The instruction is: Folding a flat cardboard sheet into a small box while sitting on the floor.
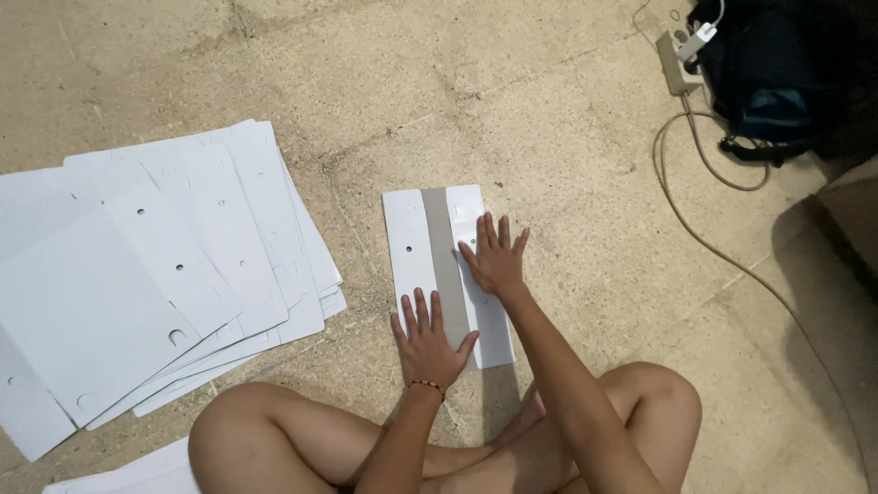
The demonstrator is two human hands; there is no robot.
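A rough, cracked concrete floor (549,110) fills the view. A fanned pile of white punched sheets (155,274) lies at the left, and a power strip (678,59) with a trailing cable (695,229) sits beside a dark bag (777,64) at the upper right. The person sits cross-legged. A folded white card (445,270) with a grey centre strip lies on the floor just ahead of the knees. The left hand (428,343) presses flat, fingers spread, on its near end; the right hand (495,261) lies flat and spread on its right flap. Neither hand grasps anything.

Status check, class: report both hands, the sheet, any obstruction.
Left hand and right hand flat, open on folded white sheet. Sheet lies on floor. Nothing obstructing.
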